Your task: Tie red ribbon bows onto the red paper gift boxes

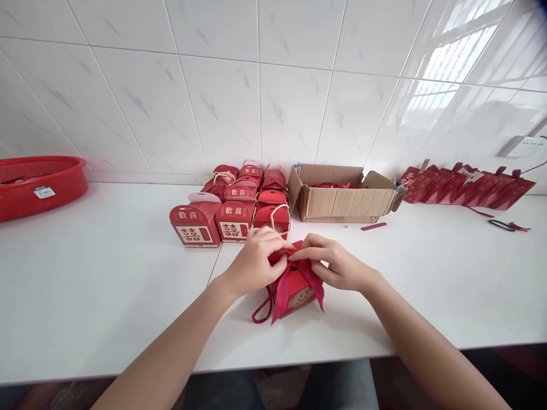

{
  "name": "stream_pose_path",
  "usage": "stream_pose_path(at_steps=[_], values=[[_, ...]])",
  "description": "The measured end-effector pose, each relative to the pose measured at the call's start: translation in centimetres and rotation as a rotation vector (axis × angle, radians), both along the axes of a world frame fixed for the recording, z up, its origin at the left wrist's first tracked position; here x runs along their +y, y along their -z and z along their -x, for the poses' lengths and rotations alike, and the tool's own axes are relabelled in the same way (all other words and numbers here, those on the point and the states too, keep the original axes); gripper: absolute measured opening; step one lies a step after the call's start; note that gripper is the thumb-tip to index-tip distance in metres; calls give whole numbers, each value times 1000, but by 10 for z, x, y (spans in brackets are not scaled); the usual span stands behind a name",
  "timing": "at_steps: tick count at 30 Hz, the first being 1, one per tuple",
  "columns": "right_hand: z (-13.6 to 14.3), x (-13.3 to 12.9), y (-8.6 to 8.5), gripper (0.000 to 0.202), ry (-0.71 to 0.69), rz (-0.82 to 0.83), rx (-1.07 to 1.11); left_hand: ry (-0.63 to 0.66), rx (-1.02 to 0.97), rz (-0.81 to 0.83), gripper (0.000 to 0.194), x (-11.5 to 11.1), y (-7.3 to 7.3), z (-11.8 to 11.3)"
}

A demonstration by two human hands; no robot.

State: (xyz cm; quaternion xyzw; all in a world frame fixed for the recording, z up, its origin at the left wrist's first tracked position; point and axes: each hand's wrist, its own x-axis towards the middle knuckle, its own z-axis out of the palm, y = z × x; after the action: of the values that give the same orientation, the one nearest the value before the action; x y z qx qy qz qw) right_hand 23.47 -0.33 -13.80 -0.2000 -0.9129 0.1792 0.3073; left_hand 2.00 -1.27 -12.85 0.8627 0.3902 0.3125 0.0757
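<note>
Near the front edge of the white table stands a small red gift box [300, 295] with a gold oval pattern on its side. A dark red ribbon [282, 293] is knotted at its top, and the two tails hang down the front. My left hand [258, 256] pinches the ribbon at the left of the knot. From the right, my right hand [335, 262] grips the ribbon with thumb and fingers closed. A red cord handle [261, 313] loops out at the box's left side. The fingers partly cover the knot.
Several red gift boxes [234, 219] are grouped behind my left hand. An open cardboard box [348, 205] with red items stands against the tiled wall. At far left is a red plastic basket [64, 182]; at right, red pouches [465, 185] and small scissors [502, 225].
</note>
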Motion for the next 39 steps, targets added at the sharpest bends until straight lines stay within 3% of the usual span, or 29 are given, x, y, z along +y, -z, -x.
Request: stream_pose_path(at_steps=[13,21,26,34,39], values=[[-2,-1,1,42,-13,-32,-63,-51,131,-66,19,0,-3,0],[1,-1,4,44,-4,-22,-11,16,-60,212,14,-2,0,-2],[3,-3,3,41,-8,-9,-16,90,-108,290,13,-1,0,1],[6,-5,3,40,-1,21,27,54,-34,296,8,0,1,-1],[8,-6,2,40,7,44,47,76,-72,188,11,-2,3,-3]])
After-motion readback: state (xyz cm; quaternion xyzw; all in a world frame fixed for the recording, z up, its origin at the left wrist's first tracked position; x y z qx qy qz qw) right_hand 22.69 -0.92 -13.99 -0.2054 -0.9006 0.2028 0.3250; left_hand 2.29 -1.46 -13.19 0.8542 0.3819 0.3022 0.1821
